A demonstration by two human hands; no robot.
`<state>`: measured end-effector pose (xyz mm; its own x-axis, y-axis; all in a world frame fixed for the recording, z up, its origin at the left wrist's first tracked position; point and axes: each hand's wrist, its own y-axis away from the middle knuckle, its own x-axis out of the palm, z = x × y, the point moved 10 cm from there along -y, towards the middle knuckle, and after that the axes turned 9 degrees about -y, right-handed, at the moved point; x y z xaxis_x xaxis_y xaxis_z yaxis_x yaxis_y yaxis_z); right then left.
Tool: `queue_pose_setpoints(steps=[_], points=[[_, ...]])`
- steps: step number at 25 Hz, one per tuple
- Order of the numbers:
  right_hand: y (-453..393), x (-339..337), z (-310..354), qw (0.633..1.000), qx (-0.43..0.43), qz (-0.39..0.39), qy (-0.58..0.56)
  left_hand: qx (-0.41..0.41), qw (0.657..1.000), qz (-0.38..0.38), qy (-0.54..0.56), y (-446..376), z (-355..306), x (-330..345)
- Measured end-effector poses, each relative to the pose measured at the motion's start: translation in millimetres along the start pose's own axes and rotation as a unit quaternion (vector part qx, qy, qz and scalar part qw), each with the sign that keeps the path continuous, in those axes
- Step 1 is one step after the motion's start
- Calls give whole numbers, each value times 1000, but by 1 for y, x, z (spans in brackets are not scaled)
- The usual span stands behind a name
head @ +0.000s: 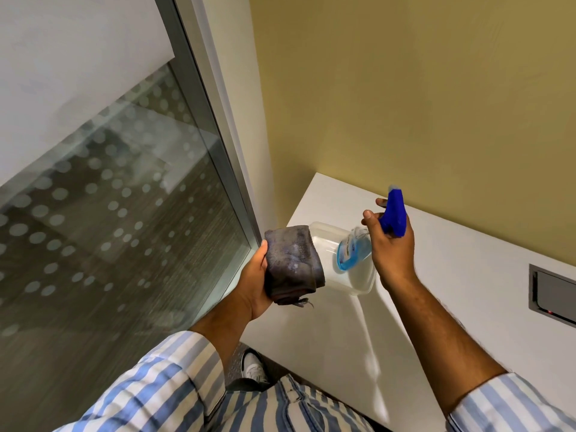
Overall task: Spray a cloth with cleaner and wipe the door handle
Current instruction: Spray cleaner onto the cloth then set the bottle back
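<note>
Grey cloth [293,263] gripped by left hand [254,285], right-hand [394,247] fingers [369,218] holding spray bottle [374,235] above table edge [290,353].

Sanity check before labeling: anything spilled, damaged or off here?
No spill visible. The cloth in the left hand looks worn, with a frayed thread at its lower edge. The spray bottle in the right hand is motion-blurred.

Two bare hands, left hand [254,280] and right hand [393,248], one dark folded cloth [293,263], one blue-topped spray bottle [371,236], one clear plastic container [358,280], one white counter [436,291], one glass door [109,198], one shoe [254,366], one grey recessed panel [553,294]
</note>
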<state>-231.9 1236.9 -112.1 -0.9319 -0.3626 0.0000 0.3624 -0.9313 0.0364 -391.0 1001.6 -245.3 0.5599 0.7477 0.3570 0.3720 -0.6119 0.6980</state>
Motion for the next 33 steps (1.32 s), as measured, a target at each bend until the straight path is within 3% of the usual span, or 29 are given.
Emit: queue_pose_setpoints(steps=[12, 20, 26, 29, 31, 33], points=[[9, -21, -71, 997, 53, -21, 58, 8, 1000, -18, 4, 6, -3, -6], [20, -41, -80, 992, 101, 4, 69, 3, 1000, -26, 2, 19, -13, 1], [103, -81, -72, 986, 66, -150, -40, 28, 999, -24, 33, 41, -16, 2], [139, -44, -73, 995, 70, -53, -57, 54, 996, -22, 66, 58, -18, -3], [151, 3, -80, 981, 155, 60, -97, 66, 995, -21, 70, 73, -19, -6], [170, 61, -76, 941, 248, 201, -107, 78, 993, -21, 90, 91, -22, -13]])
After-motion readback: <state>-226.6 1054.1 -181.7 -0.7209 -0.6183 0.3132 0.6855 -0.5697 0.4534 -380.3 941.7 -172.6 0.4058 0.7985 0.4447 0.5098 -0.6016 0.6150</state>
